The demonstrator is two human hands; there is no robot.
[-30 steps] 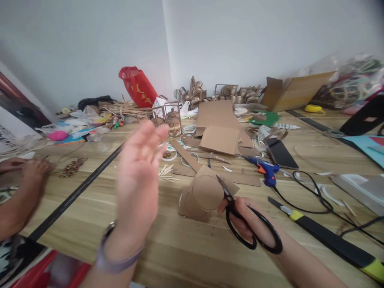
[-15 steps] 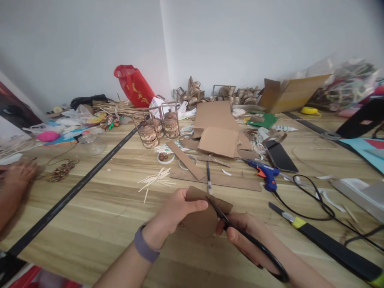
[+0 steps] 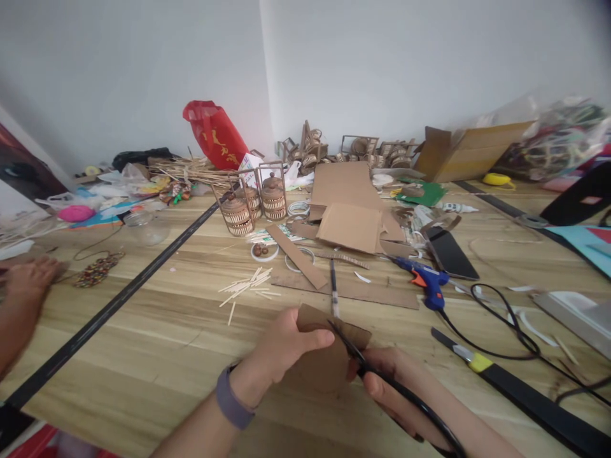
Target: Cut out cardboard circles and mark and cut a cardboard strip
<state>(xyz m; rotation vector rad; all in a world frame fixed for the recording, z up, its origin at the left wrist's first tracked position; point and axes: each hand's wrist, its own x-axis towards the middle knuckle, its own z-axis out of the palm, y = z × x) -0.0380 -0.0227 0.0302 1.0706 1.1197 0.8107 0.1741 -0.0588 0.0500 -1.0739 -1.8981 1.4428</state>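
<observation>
My left hand [image 3: 281, 348] pinches a brown cardboard piece [image 3: 324, 356] with a circle drawn on it, thumb on top, low in the middle of the wooden table [image 3: 157, 331]. My right hand [image 3: 396, 388] grips black-handled scissors [image 3: 382, 375], whose blades bite into the cardboard's right edge. A purple band sits on my left wrist.
Another person's hand [image 3: 26, 280] rests at the far left edge. A blue glue gun [image 3: 424, 280] with a black cord, a phone [image 3: 449, 251], a black and yellow knife [image 3: 515, 388], cardboard sheets [image 3: 351, 222], small wooden lanterns [image 3: 252, 203], loose sticks [image 3: 245, 286] and a red bag [image 3: 214, 137] lie around.
My left hand came down from the air and took hold of the cardboard piece. The scissors moved onto its edge. The cardboard and both hands drew slightly closer to me.
</observation>
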